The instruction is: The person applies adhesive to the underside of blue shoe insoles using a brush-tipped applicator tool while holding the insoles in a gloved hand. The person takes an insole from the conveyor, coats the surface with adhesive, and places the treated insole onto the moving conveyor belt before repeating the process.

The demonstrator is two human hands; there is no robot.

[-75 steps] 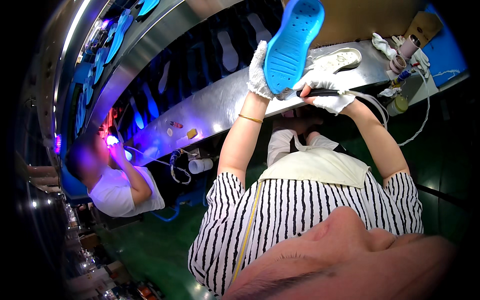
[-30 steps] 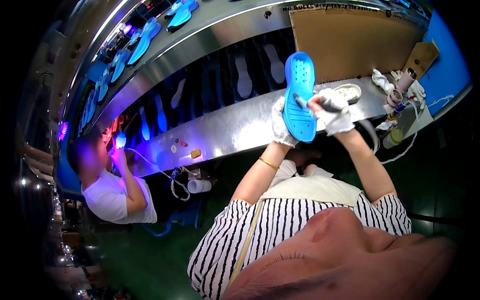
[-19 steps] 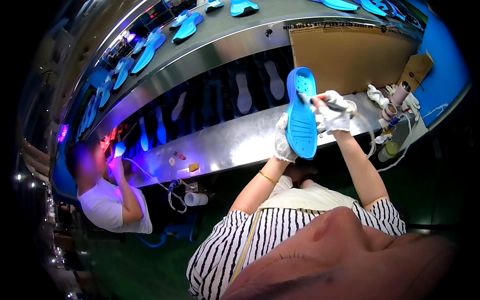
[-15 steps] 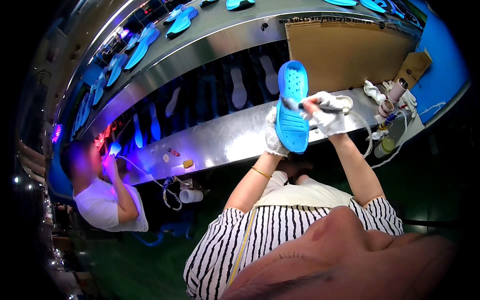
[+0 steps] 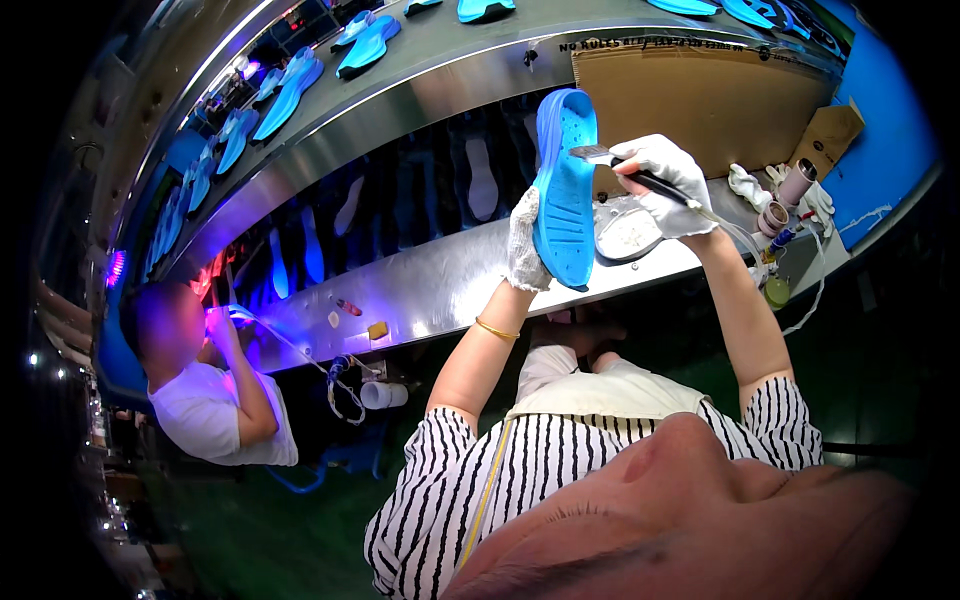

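Blue Shoe Sole: Hold and Handling Condition

The bright blue, molded, rubber-like shoe sole (image 5: 565, 215) was held in the air above the near side of the bench. It stood steeply tilted, ribbed end low and pitted end high, with its hollowed inner face turned toward the brush.

Handling: the sole was judged light and springy, stiff enough to keep its shape in 1 hand. Any wet coating would probably have made the inner face slippery. The preferred grip was the raised outer side wall near the ribbed end, clear of the inner face.

Left hand (image 5: 525, 240), in a white knit glove: clamped on that side wall; the fingertips behind it could not be seen.

Right hand (image 5: 670, 185), in a white glove with bare skin showing at the fingertips: fingers together, pinched on the slim black handle of a flat-tipped brush (image 5: 650, 182). The brush tip lay over the pitted half; contact could not be confirmed.

Beside the sole, 1 white shoe (image 5: 628, 235) rested on the shiny metal bench (image 5: 440, 270). A brown cardboard panel (image 5: 690, 115) stood behind. Further off, blue soles (image 5: 288, 95) lay on a dark raised surface, and 1 co-worker in a white shirt (image 5: 220, 410) sat at left.
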